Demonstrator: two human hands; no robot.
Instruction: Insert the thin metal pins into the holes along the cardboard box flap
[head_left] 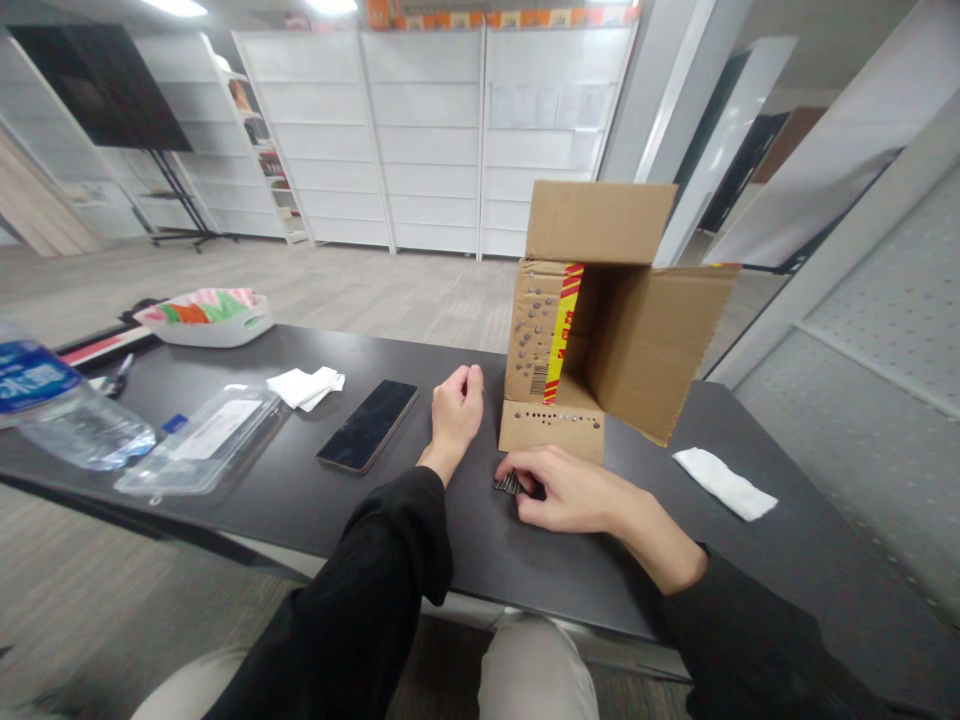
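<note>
My right hand [562,490] reaches down to a small pile of dark metal screws or nails [508,484] on the table. Its index finger bends over the pile, with the thumb apart from it. My left hand [457,408] rests on the table as a closed fist; whatever may be inside is hidden. Just beyond the hands stands an open cardboard box [652,340], its opening facing me. Several metal heads dot its left flap [529,345]. The lower flap [553,432] has a row of small holes and a few heads, and hangs close behind my right hand.
Left of my fist lie a smartphone [369,425], folded white tissue [307,388] and a clear plastic case [206,440]. Farther left are a water bottle [67,410] and a white basket [217,328]. Another tissue [725,483] lies at right, near a partition [885,330].
</note>
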